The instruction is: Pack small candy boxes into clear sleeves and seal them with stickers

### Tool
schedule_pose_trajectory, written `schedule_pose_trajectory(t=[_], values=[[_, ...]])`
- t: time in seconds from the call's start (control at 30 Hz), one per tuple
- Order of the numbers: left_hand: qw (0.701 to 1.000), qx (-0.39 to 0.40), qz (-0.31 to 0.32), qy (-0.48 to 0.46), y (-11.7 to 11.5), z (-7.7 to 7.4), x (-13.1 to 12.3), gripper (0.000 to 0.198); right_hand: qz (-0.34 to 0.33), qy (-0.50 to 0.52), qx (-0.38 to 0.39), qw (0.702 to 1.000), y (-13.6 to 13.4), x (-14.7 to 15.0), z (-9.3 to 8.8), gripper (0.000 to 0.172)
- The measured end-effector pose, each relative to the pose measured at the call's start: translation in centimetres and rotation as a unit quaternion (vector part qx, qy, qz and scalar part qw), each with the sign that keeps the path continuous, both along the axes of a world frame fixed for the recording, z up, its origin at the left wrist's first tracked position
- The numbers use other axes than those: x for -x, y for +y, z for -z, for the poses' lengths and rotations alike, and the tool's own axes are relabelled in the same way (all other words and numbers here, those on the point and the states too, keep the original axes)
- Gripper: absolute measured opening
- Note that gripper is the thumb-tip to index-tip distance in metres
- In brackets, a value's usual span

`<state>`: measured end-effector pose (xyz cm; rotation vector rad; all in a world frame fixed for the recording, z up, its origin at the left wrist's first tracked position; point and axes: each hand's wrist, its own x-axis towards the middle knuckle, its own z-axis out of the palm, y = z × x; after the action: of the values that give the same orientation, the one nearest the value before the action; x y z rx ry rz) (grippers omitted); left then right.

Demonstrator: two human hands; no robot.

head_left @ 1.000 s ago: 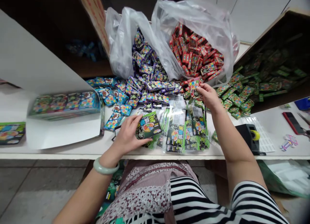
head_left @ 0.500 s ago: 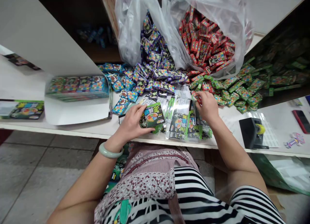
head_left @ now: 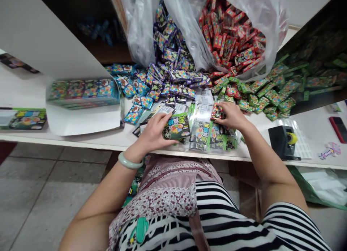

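My left hand (head_left: pixel 155 134) is closed on a black-and-green printed packet (head_left: pixel 177 128), thumb along its lower edge and fingers over the top. Its front shows a colourful round picture. My right hand (head_left: pixel 231 116) pinches a small red printed box (head_left: pixel 216 112) just above clear plastic bags (head_left: pixel 202 132) with black-and-green prints, which lie at the table's front edge. Behind both hands is a heap of small boxes: blue boxes (head_left: pixel 133 113) at left, purple boxes (head_left: pixel 179 76) in the middle, green boxes (head_left: pixel 261 102) at right.
Behind the heap stand a plastic bag (head_left: pixel 138 30) of purple boxes and another of red boxes (head_left: pixel 227 37). An open white carton (head_left: pixel 84 124) with rows of boxes is at left. A tape dispenser (head_left: pixel 280 142) and a red phone (head_left: pixel 338 129) lie at right.
The packet in my left hand has shifted right, closer to the clear bags. My right hand still pinches the red box, which now shows more fully. The view has shifted slightly.
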<state>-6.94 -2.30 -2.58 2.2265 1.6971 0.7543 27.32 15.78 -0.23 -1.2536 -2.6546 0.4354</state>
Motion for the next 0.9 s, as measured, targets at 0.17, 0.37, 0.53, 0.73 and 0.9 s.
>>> schedule_pose_trajectory(t=[0.17,0.37,0.53,0.73,0.9], values=[[1.0,-0.012,0.009,0.021,0.4,-0.1,-0.5,0.111,-0.145,0.158,-0.003,0.977,-3.7,2.0,-2.6,0.068],[0.998,-0.041,0.037,0.015,0.3,-0.2,-0.8,0.111,-0.295,0.045,0.022,0.954,-6.3,4.6,-6.3,0.065],[0.996,-0.019,0.084,0.007,0.1,-0.3,-0.7,0.107,-0.305,-0.02,-0.014,0.952,-6.4,5.9,-6.4,0.06],[0.998,-0.013,0.061,-0.025,0.5,0.1,-1.0,0.109,-0.268,0.04,-0.005,0.963,-6.3,7.4,-5.1,0.074],[0.999,-0.029,-0.001,-0.045,-0.2,0.7,-0.6,0.107,-0.165,0.14,-0.008,0.976,-8.3,8.4,-3.6,0.051]])
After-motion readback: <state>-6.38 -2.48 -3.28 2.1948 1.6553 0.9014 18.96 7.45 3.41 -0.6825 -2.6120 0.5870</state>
